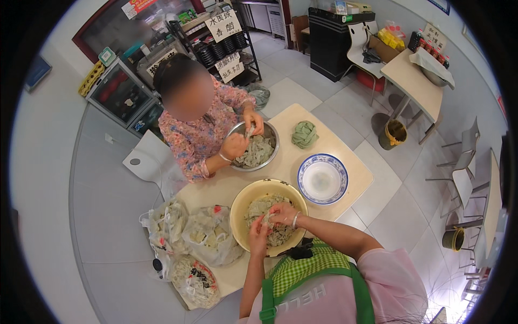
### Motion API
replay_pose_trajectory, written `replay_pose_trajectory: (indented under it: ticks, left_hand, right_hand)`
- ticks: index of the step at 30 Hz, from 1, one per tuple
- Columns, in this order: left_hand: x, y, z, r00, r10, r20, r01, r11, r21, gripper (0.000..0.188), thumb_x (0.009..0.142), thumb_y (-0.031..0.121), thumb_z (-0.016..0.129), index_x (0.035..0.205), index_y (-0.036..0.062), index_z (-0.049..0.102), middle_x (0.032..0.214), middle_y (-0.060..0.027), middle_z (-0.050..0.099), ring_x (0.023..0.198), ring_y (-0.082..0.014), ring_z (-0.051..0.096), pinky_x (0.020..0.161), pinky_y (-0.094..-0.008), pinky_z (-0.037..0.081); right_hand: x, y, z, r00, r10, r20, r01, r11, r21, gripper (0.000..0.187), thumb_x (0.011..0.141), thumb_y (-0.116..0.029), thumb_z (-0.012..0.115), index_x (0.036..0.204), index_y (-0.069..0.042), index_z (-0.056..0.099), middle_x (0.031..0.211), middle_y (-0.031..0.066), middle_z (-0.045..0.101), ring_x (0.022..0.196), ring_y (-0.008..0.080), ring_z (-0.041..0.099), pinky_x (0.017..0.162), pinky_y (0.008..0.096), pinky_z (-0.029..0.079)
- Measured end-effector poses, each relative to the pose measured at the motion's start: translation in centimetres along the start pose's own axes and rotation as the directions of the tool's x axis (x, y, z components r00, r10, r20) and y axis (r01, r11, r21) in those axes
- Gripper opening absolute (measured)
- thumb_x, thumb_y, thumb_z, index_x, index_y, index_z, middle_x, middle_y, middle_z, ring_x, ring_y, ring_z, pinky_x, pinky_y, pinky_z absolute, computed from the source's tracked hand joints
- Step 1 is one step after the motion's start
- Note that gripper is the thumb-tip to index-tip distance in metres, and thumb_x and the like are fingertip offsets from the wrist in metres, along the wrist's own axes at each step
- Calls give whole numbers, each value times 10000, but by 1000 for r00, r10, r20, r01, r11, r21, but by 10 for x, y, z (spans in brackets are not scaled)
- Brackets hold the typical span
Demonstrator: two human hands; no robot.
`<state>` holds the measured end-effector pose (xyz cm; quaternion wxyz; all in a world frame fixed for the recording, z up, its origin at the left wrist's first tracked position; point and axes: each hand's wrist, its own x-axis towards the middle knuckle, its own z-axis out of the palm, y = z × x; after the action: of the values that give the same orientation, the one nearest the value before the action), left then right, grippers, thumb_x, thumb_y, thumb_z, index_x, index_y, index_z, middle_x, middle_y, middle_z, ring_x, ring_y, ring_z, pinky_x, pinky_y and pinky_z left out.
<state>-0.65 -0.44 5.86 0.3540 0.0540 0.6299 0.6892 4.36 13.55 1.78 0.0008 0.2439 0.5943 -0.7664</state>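
My left hand point(259, 233) and my right hand point(281, 214) meet over a yellow enamel basin point(238, 208) with a chipped rim. Between their pinched fingers is a small pale piece point(266, 218), mostly covered, whose kind I cannot make out. Below them, the basin holds a heap of limp, grey-green pieces point(264, 206). Across the table a co-worker's two hands point(243, 137) pinch a similar piece above a steel bowl point(275, 151) of the same stuff.
Right of the basin stands a blue-rimmed white bowl point(322, 179), with a folded green cloth point(305, 134) behind it. Filled plastic bags point(211, 236) crowd the table's left side. A bin point(392, 134) and a second table point(415, 81) stand farther right.
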Motion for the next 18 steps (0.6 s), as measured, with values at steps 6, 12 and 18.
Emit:
replay_pose_trajectory:
  ticks: [6,12,18]
  left_hand:
    - [15,-34,-18,997,75,-22,-68,973,222,181,846,140,516,971,11,530,827,-41,560,736,-105,506,633,-242,429]
    - [5,-30,-3,953,288,-90,-202,832,516,176,853,139,490,937,-13,519,733,-59,541,617,-104,495,570,-255,431]
    - [-4,-18,-8,994,90,-60,-79,983,168,184,885,174,441,935,6,499,698,-29,493,593,-94,452,554,-266,424]
  right_hand:
    - [-13,-15,14,987,-158,-37,145,960,-239,216,668,-171,677,706,-40,509,622,63,544,524,157,531,486,273,427]
    - [-4,-1,21,886,-464,2,347,661,-665,280,608,-256,674,699,-43,517,622,120,540,560,273,541,547,349,431]
    - [3,-14,-1,960,-166,-225,6,816,-579,210,673,-186,612,800,-34,540,688,122,582,584,248,576,558,348,457]
